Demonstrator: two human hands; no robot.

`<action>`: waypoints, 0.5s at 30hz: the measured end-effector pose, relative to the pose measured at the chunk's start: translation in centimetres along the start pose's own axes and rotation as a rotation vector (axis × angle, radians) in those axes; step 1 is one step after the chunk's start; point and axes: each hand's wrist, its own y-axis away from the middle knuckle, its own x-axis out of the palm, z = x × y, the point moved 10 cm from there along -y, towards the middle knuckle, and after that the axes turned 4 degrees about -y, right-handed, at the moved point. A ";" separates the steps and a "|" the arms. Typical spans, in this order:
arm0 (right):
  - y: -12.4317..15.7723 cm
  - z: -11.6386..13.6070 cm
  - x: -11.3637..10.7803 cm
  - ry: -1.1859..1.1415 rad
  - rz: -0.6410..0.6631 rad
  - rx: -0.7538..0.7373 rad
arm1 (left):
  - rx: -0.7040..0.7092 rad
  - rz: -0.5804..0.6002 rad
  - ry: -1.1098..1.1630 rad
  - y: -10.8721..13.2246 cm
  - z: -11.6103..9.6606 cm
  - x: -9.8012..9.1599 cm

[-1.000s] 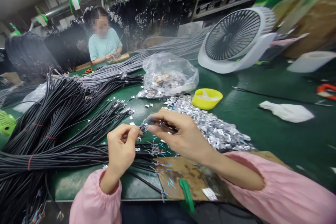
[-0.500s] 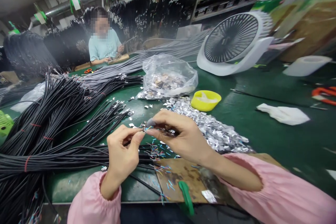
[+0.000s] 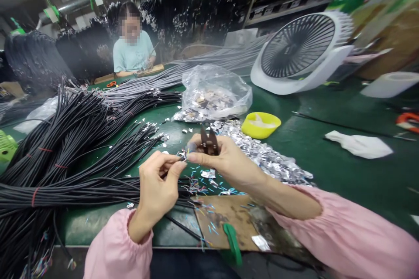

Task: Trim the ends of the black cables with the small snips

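Note:
My left hand [image 3: 160, 187] pinches a black cable close to its stripped end, where thin coloured wires [image 3: 183, 154] fan out. Thumb and forefinger of my right hand [image 3: 229, 161], the forefinger in a grey finger cover, touch those wires. Tucked in the same hand is a pair of small dark cutters [image 3: 209, 141], its two jaws pointing up and apart. Below my hands lie cut-off wire bits and the coloured ends of a black cable bundle [image 3: 98, 194] tied with a red band.
Behind my right hand spreads a heap of foil scraps [image 3: 278, 165]. A clear plastic bag [image 3: 218, 91], a yellow bowl [image 3: 261, 125] and a white fan [image 3: 301, 52] stand beyond. A green-handled tool [image 3: 232, 242] lies on a worn board [image 3: 222, 213]. A co-worker [image 3: 134, 52] sits across the table.
My right hand has turned, so the cutters now point upward instead of lying low in the palm. Both hands still meet at the wire end. The view has shifted slightly.

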 end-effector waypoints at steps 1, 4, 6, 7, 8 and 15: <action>0.0 -0.2 0.0 -0.005 0.000 0.019 | 0.024 -0.034 -0.032 0.1 -0.2 -0.2; 0.2 -0.4 0.6 -0.043 0.090 0.023 | 0.052 -0.021 -0.104 0.1 -0.6 0.0; 0.2 0.0 1.3 -0.033 0.162 -0.020 | 0.017 0.044 -0.107 -0.1 -0.4 0.6; 0.2 0.3 1.5 -0.002 0.189 -0.053 | -0.016 0.086 -0.089 -0.2 -0.1 0.9; 0.2 0.6 1.7 0.042 0.199 -0.086 | -0.054 0.128 -0.063 -0.3 0.2 1.2; 0.0 0.0 0.4 0.000 -0.010 -0.043 | -0.050 0.120 -0.074 -0.3 0.0 1.3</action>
